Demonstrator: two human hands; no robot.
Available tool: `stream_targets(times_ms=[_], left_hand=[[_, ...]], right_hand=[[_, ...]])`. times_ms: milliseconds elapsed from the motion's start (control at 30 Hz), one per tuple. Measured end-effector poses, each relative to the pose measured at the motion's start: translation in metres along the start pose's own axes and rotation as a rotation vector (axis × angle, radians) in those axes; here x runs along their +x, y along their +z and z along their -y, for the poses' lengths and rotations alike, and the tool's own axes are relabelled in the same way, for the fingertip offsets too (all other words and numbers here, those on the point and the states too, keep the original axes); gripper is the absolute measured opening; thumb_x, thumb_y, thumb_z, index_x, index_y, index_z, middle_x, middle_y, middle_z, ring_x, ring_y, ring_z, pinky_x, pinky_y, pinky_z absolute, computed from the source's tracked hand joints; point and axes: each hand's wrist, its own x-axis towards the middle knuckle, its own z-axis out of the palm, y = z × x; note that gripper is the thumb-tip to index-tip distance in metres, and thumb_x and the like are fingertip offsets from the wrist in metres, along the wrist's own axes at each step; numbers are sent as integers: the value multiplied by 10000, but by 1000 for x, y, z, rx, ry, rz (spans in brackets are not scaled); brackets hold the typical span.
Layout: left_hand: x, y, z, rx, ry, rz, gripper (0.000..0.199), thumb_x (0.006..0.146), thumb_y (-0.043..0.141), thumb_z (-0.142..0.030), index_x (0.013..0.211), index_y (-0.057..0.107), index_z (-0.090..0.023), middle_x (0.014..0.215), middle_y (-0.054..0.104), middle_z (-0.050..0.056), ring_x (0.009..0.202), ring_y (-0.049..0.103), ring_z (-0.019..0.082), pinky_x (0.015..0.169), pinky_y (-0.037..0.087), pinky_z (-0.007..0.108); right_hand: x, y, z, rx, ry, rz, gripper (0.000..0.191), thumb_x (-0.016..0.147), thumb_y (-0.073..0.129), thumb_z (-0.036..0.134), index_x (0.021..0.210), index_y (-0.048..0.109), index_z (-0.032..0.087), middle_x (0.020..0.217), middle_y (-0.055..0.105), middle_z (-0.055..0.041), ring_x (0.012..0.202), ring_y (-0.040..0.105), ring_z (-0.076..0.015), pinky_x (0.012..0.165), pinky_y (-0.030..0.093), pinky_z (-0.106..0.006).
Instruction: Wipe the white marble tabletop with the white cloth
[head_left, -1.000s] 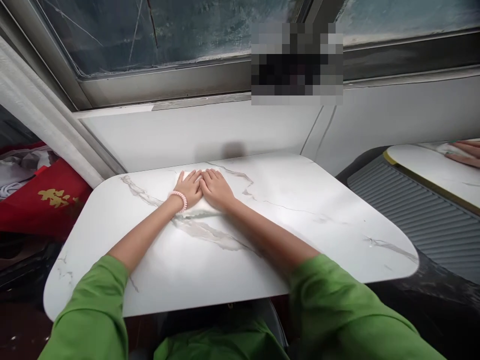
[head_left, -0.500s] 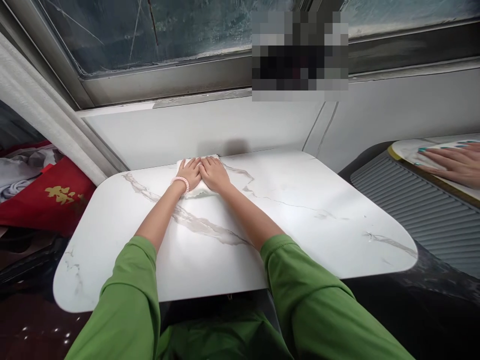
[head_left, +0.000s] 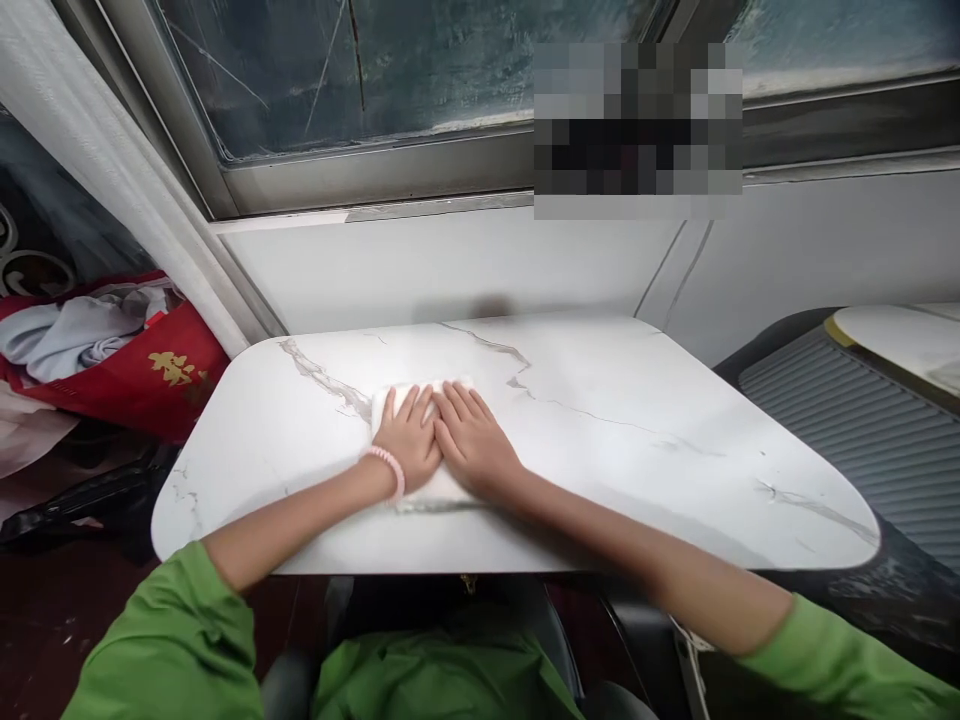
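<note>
A folded white cloth (head_left: 433, 496) lies flat on the white marble-patterned tabletop (head_left: 615, 470), left of its middle. My left hand (head_left: 409, 436), with a pink coiled band at the wrist, rests palm down on the cloth, fingers stretched forward. Beside it my right hand (head_left: 477, 438) presses flat on the cloth's right part, its thumb side touching the left hand. Both hands hide most of the cloth; its top edge and near edge show around them.
A white wall panel (head_left: 450, 260) and a metal-framed window (head_left: 420, 160) stand behind the table. At left are a light curtain (head_left: 127, 150) and a red bag (head_left: 142, 380) with clothes. A grey ribbed surface (head_left: 847, 420) and another marble-patterned top (head_left: 900, 340) are at right.
Both hands and the cloth have slid from the table's far edge back towards me, and my elbows have spread outward. Another person's hand at the right has left the view.
</note>
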Motion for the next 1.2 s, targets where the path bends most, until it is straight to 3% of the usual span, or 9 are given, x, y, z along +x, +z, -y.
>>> stream_targets(times_ms=[167, 267, 333, 467, 600, 733, 833, 1000, 1200], left_hand=[[-74, -10, -32, -7, 4, -46, 596, 936, 314, -311, 1462, 282, -31, 1534, 219, 189, 1428, 138, 339, 1150, 97, 560], [-97, -15, -35, -10, -2, -37, 627, 916, 351, -309, 1476, 250, -46, 1531, 229, 188, 1429, 142, 333, 1153, 102, 555], [-100, -15, -29, -17, -20, -36, 642, 913, 361, -309, 1486, 221, -57, 1532, 229, 184, 1432, 135, 321, 1157, 96, 547], [-76, -7, 8, -47, -74, -23, 597, 929, 342, -287, 1485, 240, -92, 1537, 238, 165, 1436, 141, 288, 1160, 106, 530], [-17, 0, 80, -65, -183, -17, 509, 929, 323, -230, 1421, 378, -107, 1505, 329, 146, 1417, 226, 236, 1166, 118, 485], [50, -2, 158, -87, -97, -20, 461, 925, 363, -239, 1367, 451, -140, 1478, 392, 102, 1371, 321, 178, 1167, 147, 406], [84, -1, 195, -74, -126, -49, 456, 931, 363, -240, 1367, 445, -136, 1468, 406, 99, 1347, 358, 181, 1155, 171, 408], [97, 6, 205, -22, -159, -55, 463, 955, 337, -265, 1396, 405, -139, 1484, 383, 100, 1356, 346, 191, 1146, 183, 412], [65, 3, 179, 14, -188, -36, 466, 952, 334, -253, 1390, 411, -113, 1507, 338, 115, 1384, 304, 205, 1158, 161, 413]], right_hand=[[-55, -11, 32, 62, -167, 41, 566, 965, 220, 322, 1434, 348, 33, 1518, 299, -163, 1438, 181, -269, 1158, 235, -512], [-62, -14, 43, 103, -239, 56, 558, 957, 250, 323, 1449, 336, 74, 1517, 313, -137, 1440, 177, -262, 1159, 238, -526], [-55, -12, 48, 115, -265, 68, 554, 954, 252, 309, 1439, 352, 60, 1505, 332, -149, 1434, 199, -267, 1161, 232, -526], [-10, 2, 51, 135, -228, 71, 534, 957, 237, 292, 1392, 423, 46, 1472, 390, -165, 1406, 274, -271, 1160, 221, -508], [70, 28, 51, 189, -62, 4, 505, 961, 205, 263, 1350, 469, 78, 1428, 460, -144, 1367, 344, -245, 1151, 221, -471], [156, 54, 44, 205, 65, -76, 478, 954, 232, 252, 1297, 500, 53, 1400, 482, -164, 1346, 359, -263, 1142, 190, -470], [199, 67, 37, 217, 85, -125, 446, 933, 244, 203, 1250, 532, 80, 1327, 550, -151, 1298, 409, -249, 1128, 205, -454], [218, 75, 30, 229, 123, -122, 450, 926, 252, 214, 1281, 510, 118, 1343, 540, -129, 1302, 404, -246, 1127, 201, -457], [185, 70, 38, 220, 72, -51, 498, 939, 227, 258, 1368, 438, 119, 1455, 424, -130, 1387, 303, -261, 1138, 172, -498]])
